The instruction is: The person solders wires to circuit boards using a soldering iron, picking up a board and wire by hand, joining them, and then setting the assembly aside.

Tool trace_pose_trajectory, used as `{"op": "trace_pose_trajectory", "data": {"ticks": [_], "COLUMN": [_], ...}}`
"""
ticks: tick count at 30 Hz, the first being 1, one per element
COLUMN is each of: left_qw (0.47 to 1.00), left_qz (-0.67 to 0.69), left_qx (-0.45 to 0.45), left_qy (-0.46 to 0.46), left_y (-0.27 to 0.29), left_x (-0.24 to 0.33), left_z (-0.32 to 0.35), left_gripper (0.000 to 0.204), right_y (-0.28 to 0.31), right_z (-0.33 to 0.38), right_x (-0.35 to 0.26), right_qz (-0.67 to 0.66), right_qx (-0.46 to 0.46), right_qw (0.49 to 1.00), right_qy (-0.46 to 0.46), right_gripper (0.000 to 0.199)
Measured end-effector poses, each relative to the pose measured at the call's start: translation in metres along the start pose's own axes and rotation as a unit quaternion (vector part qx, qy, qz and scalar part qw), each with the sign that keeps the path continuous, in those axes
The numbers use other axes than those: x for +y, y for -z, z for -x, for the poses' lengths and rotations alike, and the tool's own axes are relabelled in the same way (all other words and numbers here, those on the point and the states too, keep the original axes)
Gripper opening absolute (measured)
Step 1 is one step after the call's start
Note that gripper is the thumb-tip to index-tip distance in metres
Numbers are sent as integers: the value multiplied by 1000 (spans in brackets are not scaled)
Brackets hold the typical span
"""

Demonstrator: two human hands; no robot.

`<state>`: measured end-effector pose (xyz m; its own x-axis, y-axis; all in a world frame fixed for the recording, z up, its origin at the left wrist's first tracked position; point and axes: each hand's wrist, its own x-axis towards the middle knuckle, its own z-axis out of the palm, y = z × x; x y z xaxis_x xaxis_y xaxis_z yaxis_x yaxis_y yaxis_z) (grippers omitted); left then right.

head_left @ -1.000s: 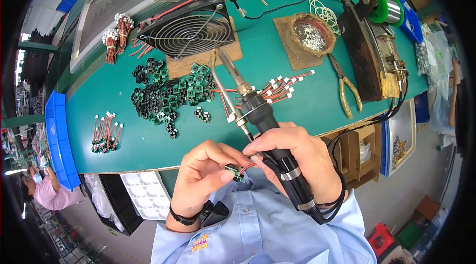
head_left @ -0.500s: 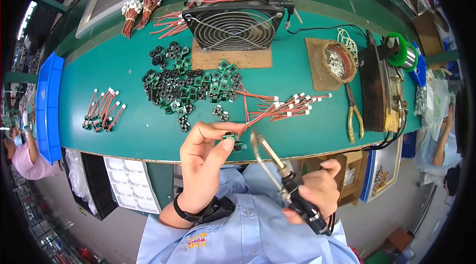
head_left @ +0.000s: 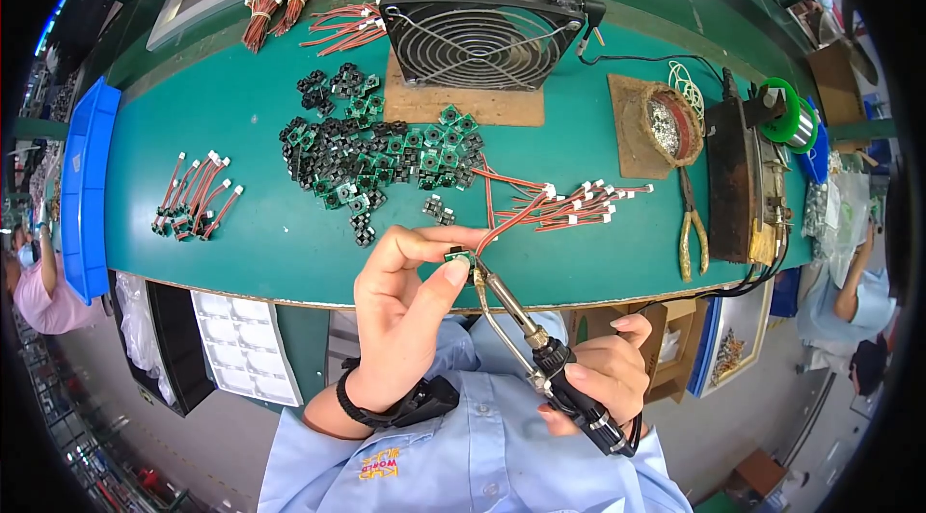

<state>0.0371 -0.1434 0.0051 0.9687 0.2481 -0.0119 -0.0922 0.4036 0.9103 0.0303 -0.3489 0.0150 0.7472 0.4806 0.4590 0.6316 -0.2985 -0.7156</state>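
Observation:
My left hand pinches a small green circuit board between thumb and fingers, just in front of the bench edge. A red-and-black wire lead with a white plug runs from the board's edge toward the right; whether it is joined there I cannot tell. Wrapped in my right hand is a black soldering iron with a thin solder-feed tube alongside. Its tip is at the board's right edge, by the wire ends. Beyond my hands lies a pile of black and green boards, beside loose wire leads.
Boards with leads lie at left, near a blue bin. A fan stands at the back. On the right are a round pot, pliers, a dark metal box and a green solder spool.
The soldering iron has moved left, its tip now at the board in my left hand. My left hand stays pinched on the board. The whole view has shifted slightly.

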Motion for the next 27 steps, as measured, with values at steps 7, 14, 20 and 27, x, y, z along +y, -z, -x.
{"op": "trace_pose_trajectory", "data": {"ticks": [7,14,20,27], "left_qw": [1000,1000,1000,1000], "left_qz": [-13,-6,-2,-9], "left_qx": [3,1,-1,2], "left_qy": [-1,0,2,-2], "left_y": [0,-1,-2,-3], "left_x": [-1,-2,-1,-1], "left_z": [1,1,2,2], "left_gripper": [11,11,11,10], "right_y": [2,2,-1,-2], "right_z": [1,0,4,5], "right_x": [1,0,6,6], "right_qz": [-5,-11,11,16], "right_qx": [-8,-4,-3,11], "right_qw": [1000,1000,1000,999], "right_qy": [1,-9,21,30], "right_gripper": [47,46,48,48]}}
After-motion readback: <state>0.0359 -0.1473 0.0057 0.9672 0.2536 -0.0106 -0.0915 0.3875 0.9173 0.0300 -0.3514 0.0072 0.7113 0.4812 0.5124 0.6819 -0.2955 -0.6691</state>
